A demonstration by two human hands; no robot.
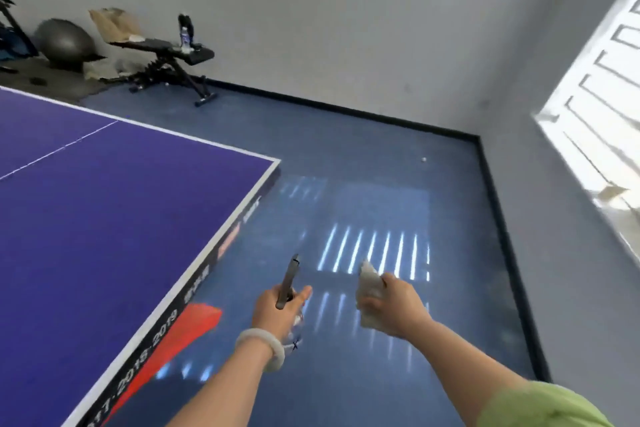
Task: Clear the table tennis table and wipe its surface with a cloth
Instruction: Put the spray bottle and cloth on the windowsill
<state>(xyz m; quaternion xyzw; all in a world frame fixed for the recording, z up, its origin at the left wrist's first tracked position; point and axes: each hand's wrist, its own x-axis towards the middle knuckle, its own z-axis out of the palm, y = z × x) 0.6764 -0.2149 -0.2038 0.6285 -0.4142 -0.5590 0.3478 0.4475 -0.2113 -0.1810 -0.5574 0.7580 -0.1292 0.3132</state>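
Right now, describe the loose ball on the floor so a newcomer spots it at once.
Start at the purple table tennis table and go from its visible corner out across the blue floor toward the bright window. The white ball lies alone there, short of the black skirting. It is tiny and white, unlike the big grey exercise ball far left by the wall.

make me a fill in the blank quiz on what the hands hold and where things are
The left hand grips a thin dark paddle; the right hand holds a pale crumpled ____.
The small white ball lies on the blue ____.
The purple table tennis table with white edge lines stands to the ____ of both hands.
Missing: cloth, floor, left.
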